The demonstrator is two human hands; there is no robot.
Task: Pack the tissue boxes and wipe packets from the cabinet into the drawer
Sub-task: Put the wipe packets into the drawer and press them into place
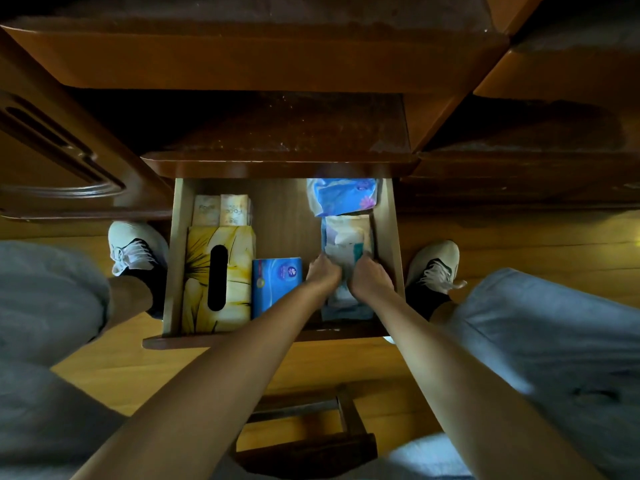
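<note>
Down at floor level, the drawer (178, 258) stands pulled out from the dark wooden cabinet (277, 64), and the person sits over it with a knee on either side and both bare arms reaching in. At the drawer's right side both hands are on the same pale wipe packet (346, 237): the left hand (322, 273) has its fingers curled down over the packet's left edge, and the right hand (369, 277) has its fingers curled over the right edge, so the packet is gripped between the 2 hands, low against the right wall of the drawer. Just behind it, toward the cabinet, lies a blue packet (346, 195) with a purple flower print, partly tucked under the cabinet's edge. On the left side a yellow flowered tissue box (239, 271) lies flat with its dark oval slot facing up, and beyond it 2 tan packets (221, 209) stand side by side against the back. A small blue box (275, 282) sits between the yellow box and the left forearm, which crosses its near corner. Pale sneakers (133, 245) rest on the wooden floor (346, 368) at either side of the drawer, and a dark wooden stool frame (311, 427) shows beneath the arms.
</note>
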